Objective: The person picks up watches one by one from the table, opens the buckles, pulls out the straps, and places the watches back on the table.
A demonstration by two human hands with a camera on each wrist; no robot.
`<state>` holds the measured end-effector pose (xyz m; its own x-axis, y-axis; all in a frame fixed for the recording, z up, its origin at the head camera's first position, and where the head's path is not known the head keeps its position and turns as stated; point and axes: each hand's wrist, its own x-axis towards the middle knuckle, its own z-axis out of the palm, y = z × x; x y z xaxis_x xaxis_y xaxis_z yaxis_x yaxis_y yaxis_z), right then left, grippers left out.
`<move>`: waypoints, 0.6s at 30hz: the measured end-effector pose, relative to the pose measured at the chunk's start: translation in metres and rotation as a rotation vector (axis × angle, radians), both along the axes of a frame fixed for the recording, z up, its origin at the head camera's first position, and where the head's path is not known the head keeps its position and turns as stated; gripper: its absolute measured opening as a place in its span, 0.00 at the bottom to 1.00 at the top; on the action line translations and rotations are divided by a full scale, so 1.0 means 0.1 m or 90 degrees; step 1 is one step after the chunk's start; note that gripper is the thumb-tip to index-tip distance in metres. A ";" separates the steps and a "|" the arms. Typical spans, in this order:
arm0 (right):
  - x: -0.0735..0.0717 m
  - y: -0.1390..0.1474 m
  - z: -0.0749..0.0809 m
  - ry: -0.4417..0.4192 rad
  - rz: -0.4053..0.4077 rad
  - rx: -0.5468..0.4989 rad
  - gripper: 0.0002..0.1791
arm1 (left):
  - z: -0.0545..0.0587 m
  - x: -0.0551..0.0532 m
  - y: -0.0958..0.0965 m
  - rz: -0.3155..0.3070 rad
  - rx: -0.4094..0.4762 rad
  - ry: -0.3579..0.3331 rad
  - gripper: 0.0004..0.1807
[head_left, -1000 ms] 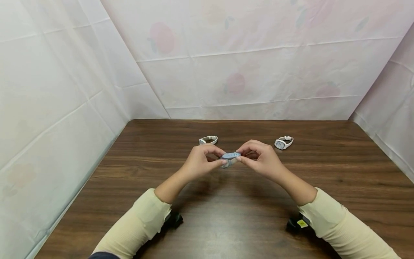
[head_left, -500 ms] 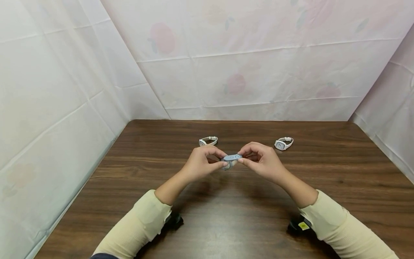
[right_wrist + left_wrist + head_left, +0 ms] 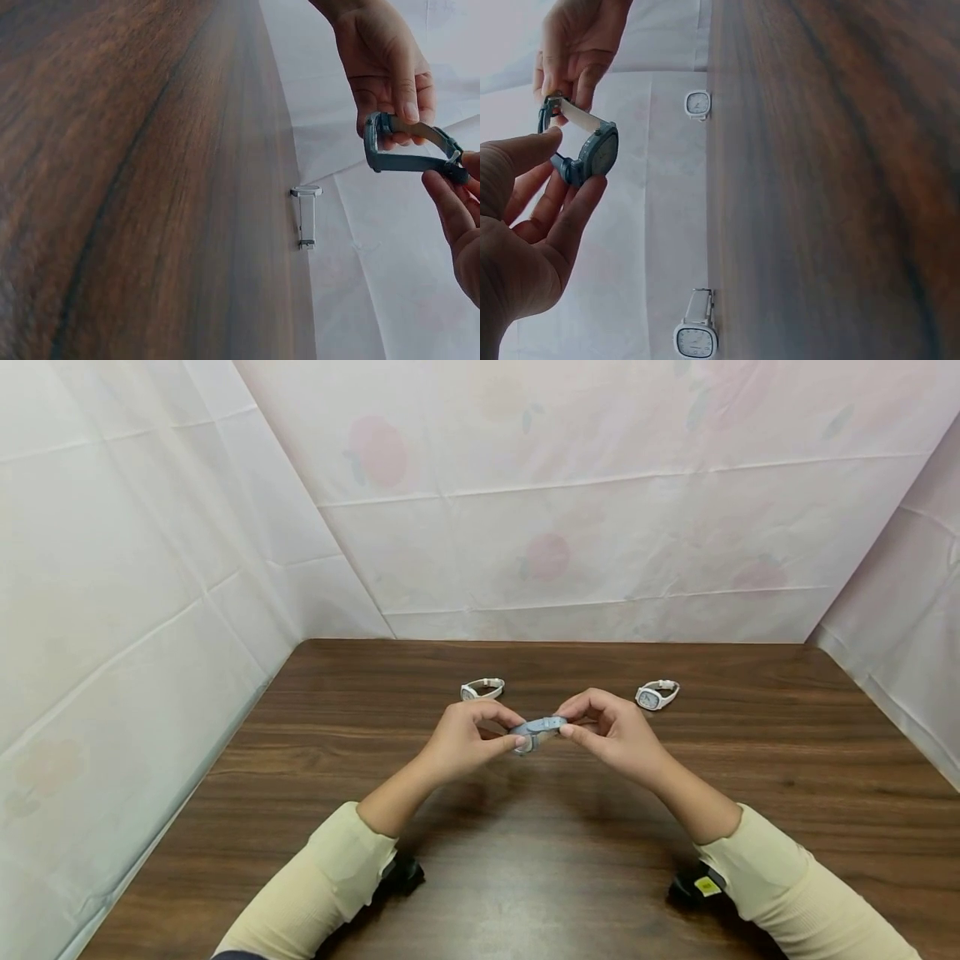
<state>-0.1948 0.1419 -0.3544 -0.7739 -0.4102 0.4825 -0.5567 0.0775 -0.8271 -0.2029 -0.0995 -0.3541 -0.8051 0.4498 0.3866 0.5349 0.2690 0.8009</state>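
Note:
A blue-grey wristwatch (image 3: pixel 542 725) is held above the table between both hands, its strap forming a loop. My left hand (image 3: pixel 467 745) pinches the strap near the case between thumb and fingers; the left wrist view shows the watch case (image 3: pixel 602 155) beside these fingertips. On the other side, my right hand (image 3: pixel 618 739) pinches the strap at its buckle end. The right wrist view shows the strap's pale inner side (image 3: pixel 411 130) and the buckle (image 3: pixel 454 156) right at the right fingertips. The dial is mostly turned away in the head view.
Two white wristwatches lie farther back on the brown wooden table (image 3: pixel 510 877): one watch (image 3: pixel 483 688) just beyond the left hand, the other watch (image 3: pixel 657 694) beyond the right. White patterned cloth (image 3: pixel 600 527) hangs behind the table and at its sides.
The right hand has moved slightly right along the strap, and more of the strap's buckle end shows between the hands. The left hand keeps its grip nearly in place.

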 end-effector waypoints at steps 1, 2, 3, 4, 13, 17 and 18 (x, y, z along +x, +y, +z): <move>0.00 0.01 0.00 -0.007 0.004 -0.004 0.06 | 0.01 0.00 0.00 0.003 0.000 -0.002 0.07; -0.01 0.01 0.00 -0.012 0.004 -0.004 0.06 | 0.01 0.00 -0.01 0.004 0.001 -0.005 0.07; -0.01 0.01 0.00 -0.015 0.002 -0.002 0.07 | 0.02 0.00 -0.01 0.005 0.000 -0.007 0.07; -0.01 0.01 0.00 -0.011 -0.001 0.004 0.08 | 0.02 0.00 -0.01 0.005 0.000 -0.007 0.07; 0.03 -0.06 0.08 0.137 -0.060 0.071 0.12 | 0.01 0.00 0.00 -0.010 -0.004 0.004 0.07; 0.03 -0.06 0.08 0.121 -0.078 0.068 0.11 | 0.00 0.00 0.01 -0.011 -0.004 -0.003 0.08; 0.03 -0.05 0.07 0.112 -0.077 0.065 0.10 | 0.00 0.00 0.01 -0.011 -0.004 -0.006 0.08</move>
